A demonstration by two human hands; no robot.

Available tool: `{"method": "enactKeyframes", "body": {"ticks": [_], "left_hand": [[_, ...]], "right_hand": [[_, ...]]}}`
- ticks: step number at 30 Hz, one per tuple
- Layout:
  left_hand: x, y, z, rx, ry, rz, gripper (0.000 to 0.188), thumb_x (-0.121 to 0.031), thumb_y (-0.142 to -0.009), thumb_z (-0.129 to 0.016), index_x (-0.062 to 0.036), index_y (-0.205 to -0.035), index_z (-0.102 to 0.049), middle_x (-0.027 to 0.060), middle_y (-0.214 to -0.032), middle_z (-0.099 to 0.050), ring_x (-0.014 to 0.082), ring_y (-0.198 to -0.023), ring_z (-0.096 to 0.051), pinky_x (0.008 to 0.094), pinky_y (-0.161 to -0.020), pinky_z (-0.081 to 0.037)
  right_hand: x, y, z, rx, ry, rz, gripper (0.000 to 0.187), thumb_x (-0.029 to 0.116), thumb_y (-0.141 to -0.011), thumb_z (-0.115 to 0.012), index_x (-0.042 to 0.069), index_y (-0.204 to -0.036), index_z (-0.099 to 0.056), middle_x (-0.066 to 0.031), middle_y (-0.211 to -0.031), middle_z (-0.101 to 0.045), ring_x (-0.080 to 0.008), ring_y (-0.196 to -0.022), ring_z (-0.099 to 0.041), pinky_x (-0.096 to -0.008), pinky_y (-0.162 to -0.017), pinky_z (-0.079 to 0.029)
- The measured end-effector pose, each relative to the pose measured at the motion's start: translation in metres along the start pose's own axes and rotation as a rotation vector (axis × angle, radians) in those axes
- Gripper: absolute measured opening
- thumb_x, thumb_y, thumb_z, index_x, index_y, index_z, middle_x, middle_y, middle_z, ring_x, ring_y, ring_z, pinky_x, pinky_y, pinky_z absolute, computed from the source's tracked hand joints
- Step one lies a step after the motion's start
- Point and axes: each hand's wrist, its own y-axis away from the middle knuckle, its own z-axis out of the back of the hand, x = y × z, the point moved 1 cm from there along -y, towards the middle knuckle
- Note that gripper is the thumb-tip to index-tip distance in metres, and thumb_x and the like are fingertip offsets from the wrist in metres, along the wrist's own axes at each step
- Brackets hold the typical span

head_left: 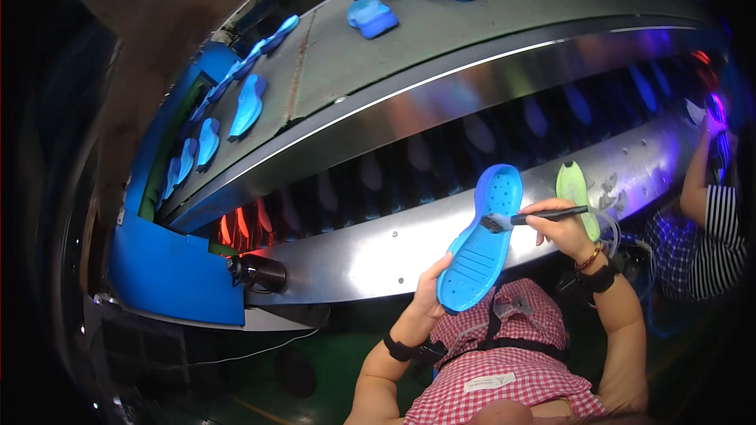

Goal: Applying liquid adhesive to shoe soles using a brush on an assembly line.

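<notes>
A blue shoe sole [480, 248] is tilted upright in front of me, its hollow inner face showing ridges and small holes. My left hand [430, 287] grips it by the left edge near its lower end. Between the fingers of my right hand [561, 230] is a black-handled brush [543, 216], pointing left. The bristles touch or nearly touch the inner face of the sole, around its middle. Just behind my right hand, a pale green sole-shaped piece [573, 186] rests on the metal ledge [378, 256].
A dark conveyor belt [331, 71] carries several blue soles [372, 17] above the ledge. Below its metal side, more soles stand in a dark slot, lit red at the left end [242, 224]. A blue machine housing [169, 267] stands left. At right sits another person in a striped sleeve [720, 228].
</notes>
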Motion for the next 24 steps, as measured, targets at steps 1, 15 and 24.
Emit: {"method": "enactKeyframes", "body": {"ticks": [1, 15, 24], "left_hand": [[0.003, -0.003, 0.001, 0.007, 0.046, -0.019, 0.047, -0.025, -0.090, -0.044, 0.0045, -0.127, -0.037, 0.0195, -0.118, -0.053, 0.0293, -0.105, -0.056, 0.0409, -0.091, -0.045], [-0.091, 0.009, -0.070, 0.064, -0.291, -0.510, 0.061, -0.040, -0.091, -0.026, 0.0049, -0.131, -0.031, 0.0231, -0.119, -0.050, 0.0377, -0.104, -0.054, 0.0475, -0.086, -0.047], [-0.258, -0.088, -0.115, 0.016, 0.367, -0.838, 0.070, -0.051, -0.088, -0.031, -0.0022, -0.137, -0.022, 0.0152, -0.142, -0.026, 0.0310, -0.130, -0.027, 0.0487, -0.105, -0.024]], "right_hand": [[-0.007, -0.001, -0.004, -0.060, 0.001, -0.002, 0.018, 0.002, -0.079, -0.061, -0.003, -0.096, -0.064, -0.0087, -0.081, -0.064, -0.0082, -0.054, -0.055, -0.0200, -0.047, -0.046], [0.009, 0.033, 0.015, -0.001, -0.471, 0.032, 0.018, 0.002, -0.079, -0.054, -0.006, -0.094, -0.058, -0.0263, -0.093, -0.062, -0.0103, -0.043, -0.050, -0.0189, -0.040, -0.042], [-0.022, 0.026, 0.019, -0.042, -0.579, -0.130, 0.018, 0.000, -0.082, -0.053, -0.010, -0.097, -0.058, -0.0225, -0.095, -0.063, -0.0103, -0.046, -0.052, -0.0182, -0.043, -0.044]]}}
